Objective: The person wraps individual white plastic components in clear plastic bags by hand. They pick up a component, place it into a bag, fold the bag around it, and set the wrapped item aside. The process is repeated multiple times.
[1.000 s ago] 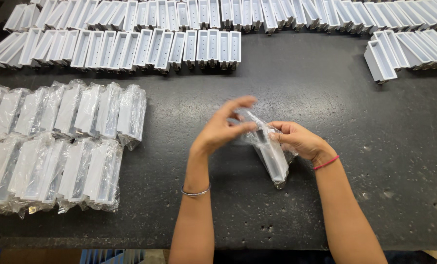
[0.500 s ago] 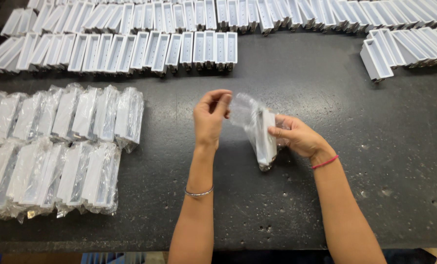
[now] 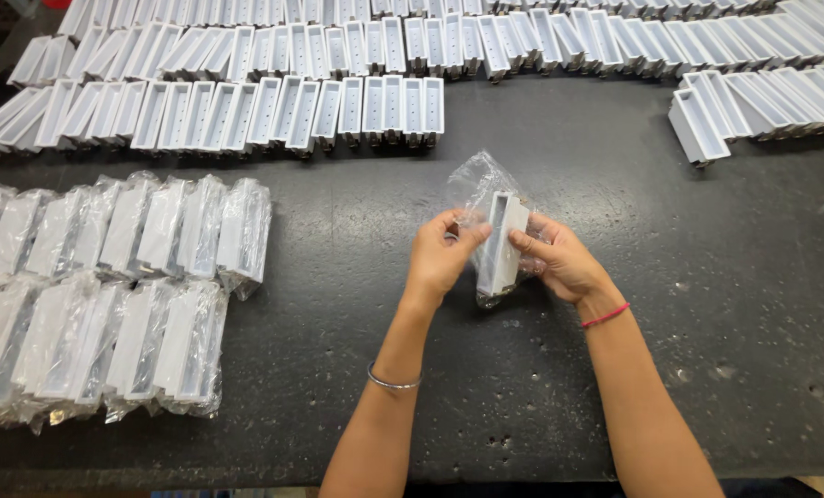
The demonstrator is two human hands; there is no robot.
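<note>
Fingers of my right hand point(image 3: 559, 263) hold a white plastic channel piece point(image 3: 501, 242) upright, its lower end inside a clear plastic bag point(image 3: 479, 187), just above the dark surface point(image 3: 688, 369). Fingers of my left hand point(image 3: 440, 254) pinch the bag's edge beside the piece. Well left of the piece lie two rows of bagged pieces point(image 3: 117, 286). Beyond the piece, along the far edge of the surface, stand rows of unbagged white pieces point(image 3: 292, 111).
</note>
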